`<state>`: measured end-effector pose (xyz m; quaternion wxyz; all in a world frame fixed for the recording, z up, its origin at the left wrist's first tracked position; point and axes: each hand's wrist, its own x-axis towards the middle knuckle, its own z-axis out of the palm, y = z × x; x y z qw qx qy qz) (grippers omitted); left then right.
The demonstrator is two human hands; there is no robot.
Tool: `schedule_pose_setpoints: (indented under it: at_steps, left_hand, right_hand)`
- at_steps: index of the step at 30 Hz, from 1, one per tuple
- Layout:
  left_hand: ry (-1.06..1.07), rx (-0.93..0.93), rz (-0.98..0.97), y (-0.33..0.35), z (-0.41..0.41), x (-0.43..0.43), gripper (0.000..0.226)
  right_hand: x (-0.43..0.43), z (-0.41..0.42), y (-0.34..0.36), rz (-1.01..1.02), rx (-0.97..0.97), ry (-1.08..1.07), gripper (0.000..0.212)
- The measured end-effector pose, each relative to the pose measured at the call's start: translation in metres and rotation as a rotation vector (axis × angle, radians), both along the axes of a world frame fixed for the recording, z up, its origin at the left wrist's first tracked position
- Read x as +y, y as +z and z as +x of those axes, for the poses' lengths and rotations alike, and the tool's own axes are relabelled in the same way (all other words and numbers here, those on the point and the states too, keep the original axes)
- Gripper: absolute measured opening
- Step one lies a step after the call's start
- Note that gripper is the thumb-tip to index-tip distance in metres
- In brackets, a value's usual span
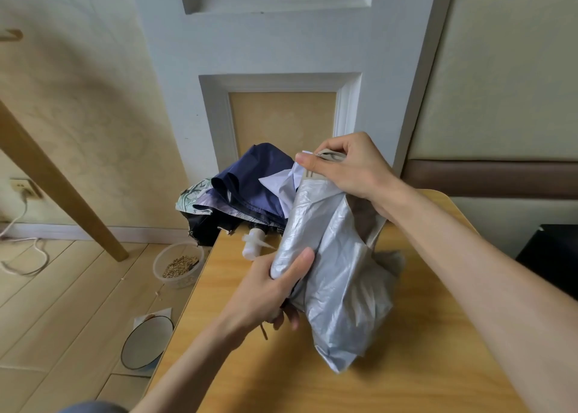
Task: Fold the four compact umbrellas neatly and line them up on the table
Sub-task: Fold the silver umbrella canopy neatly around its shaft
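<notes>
Silver umbrella [337, 271] is held over counter [406, 365], lower end clamped in left grip [269, 290]. Top canopy edge is pinched by right grip [347, 168]. Navy umbrella [250, 181] is heaped at far corner

both hands [269, 290] grip the silver umbrella [331, 275] above the table [406, 381].

The silver umbrella [331, 271] is shiny grey outside, beige-brown inside. The navy umbrella [250, 178] is plain dark blue; the pale umbrella [191, 195] carries a green leaf print. The table [406, 375] is honey-coloured wood grain, the bowl [145, 343] white, dark-rimmed
</notes>
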<state>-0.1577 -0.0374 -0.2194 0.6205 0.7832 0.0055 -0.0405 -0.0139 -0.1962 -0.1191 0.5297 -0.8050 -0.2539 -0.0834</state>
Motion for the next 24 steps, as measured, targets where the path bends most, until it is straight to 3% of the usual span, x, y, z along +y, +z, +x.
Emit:
schedule_pose_setpoints:
  at_steps: [5,8,10,13,14,18,20,24]
  left_hand:
    - [0.031,-0.063,-0.065,-0.006,0.001,-0.001,0.069]
    - [0.090,-0.100,-0.097,-0.006,0.001,-0.002,0.065]
    - [0.196,-0.133,-0.122,-0.005,0.001,-0.005,0.060]
    - [0.394,-0.226,-0.138,-0.005,0.004,-0.005,0.059]
    - [0.449,-0.257,-0.159,-0.005,0.006,-0.005,0.060]
    - [0.564,-0.324,-0.276,-0.002,0.008,-0.007,0.050]
    - [0.589,-0.343,-0.283,-0.003,0.007,-0.009,0.038]
    - [0.633,-0.400,-0.239,-0.010,0.010,-0.003,0.022]
  right_hand:
    - [0.000,0.005,-0.001,-0.107,-0.009,-0.011,0.047]
    - [-0.006,0.001,0.000,-0.140,-0.021,-0.020,0.038]
    - [-0.014,-0.007,0.000,-0.141,-0.100,-0.107,0.045]
    - [-0.028,-0.031,-0.006,-0.056,-0.325,-0.290,0.036]
    - [-0.030,-0.039,-0.009,-0.077,-0.321,-0.302,0.038]
    - [-0.021,-0.052,-0.027,-0.308,0.083,-0.035,0.062]
    - [-0.016,-0.050,-0.032,-0.317,0.198,0.058,0.068]
    - [-0.022,-0.053,-0.026,-0.404,0.226,0.152,0.024]
